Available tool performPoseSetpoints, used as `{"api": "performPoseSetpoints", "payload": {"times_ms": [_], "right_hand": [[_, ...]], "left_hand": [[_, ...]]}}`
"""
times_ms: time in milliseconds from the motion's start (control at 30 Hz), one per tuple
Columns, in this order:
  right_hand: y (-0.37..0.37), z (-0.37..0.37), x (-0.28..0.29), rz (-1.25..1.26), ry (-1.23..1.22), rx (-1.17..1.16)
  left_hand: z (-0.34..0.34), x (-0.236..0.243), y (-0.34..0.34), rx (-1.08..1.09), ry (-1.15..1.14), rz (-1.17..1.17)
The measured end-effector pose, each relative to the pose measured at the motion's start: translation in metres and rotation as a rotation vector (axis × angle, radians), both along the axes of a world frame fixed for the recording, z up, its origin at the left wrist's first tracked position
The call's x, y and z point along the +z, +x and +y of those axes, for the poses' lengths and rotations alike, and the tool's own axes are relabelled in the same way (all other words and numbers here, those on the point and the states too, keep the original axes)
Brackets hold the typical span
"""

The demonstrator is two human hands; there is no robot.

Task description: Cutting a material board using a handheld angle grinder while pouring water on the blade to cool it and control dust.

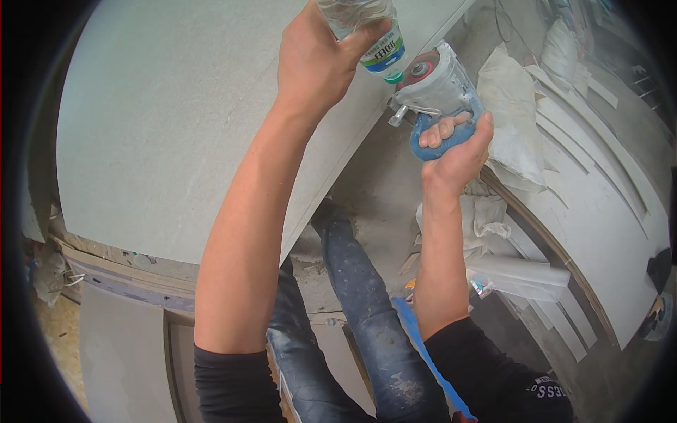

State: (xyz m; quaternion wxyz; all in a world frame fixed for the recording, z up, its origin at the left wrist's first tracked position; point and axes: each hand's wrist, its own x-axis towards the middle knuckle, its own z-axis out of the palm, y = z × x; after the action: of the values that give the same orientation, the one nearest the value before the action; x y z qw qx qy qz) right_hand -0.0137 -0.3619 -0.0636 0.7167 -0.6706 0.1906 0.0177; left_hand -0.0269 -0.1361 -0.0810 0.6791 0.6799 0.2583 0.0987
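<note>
My left hand [321, 60] is wrapped round a clear plastic bottle [384, 51] with a green and blue label. The bottle is tipped with its green neck end down, close to the edge of a large pale slab. My right hand [455, 144] grips the blue handle of a handheld power saw [441, 88]. A grey metal guard and a red disc with a hub show on the saw, just right of the bottle's mouth. Whether any water flows from the bottle I cannot tell.
The large pale slab [162, 141] fills the left, resting on a wooden-edged support [134, 282]. White sacks [511, 113] and stacked slab strips [585, 155] lie at the right. My legs [367, 310] stand beside the slab's edge, near a blue strip [430, 359].
</note>
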Motion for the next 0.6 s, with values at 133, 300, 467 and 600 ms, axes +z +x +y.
{"api": "performPoseSetpoints", "payload": {"times_ms": [133, 300, 467, 600], "right_hand": [[0.002, -0.001, -0.001, -0.016, -0.004, 0.01], [0.003, -0.004, -0.008, -0.02, -0.004, 0.004], [0.004, 0.002, -0.009, -0.013, 0.008, 0.004], [0.003, 0.003, -0.003, -0.002, -0.001, -0.007]], "left_hand": [[-0.001, 0.011, 0.001, -0.011, 0.04, 0.09], [-0.002, 0.023, 0.001, 0.001, -0.009, 0.17], [0.001, 0.016, -0.002, -0.007, 0.024, 0.102], [0.0, 0.019, 0.002, 0.001, -0.008, 0.137]]}}
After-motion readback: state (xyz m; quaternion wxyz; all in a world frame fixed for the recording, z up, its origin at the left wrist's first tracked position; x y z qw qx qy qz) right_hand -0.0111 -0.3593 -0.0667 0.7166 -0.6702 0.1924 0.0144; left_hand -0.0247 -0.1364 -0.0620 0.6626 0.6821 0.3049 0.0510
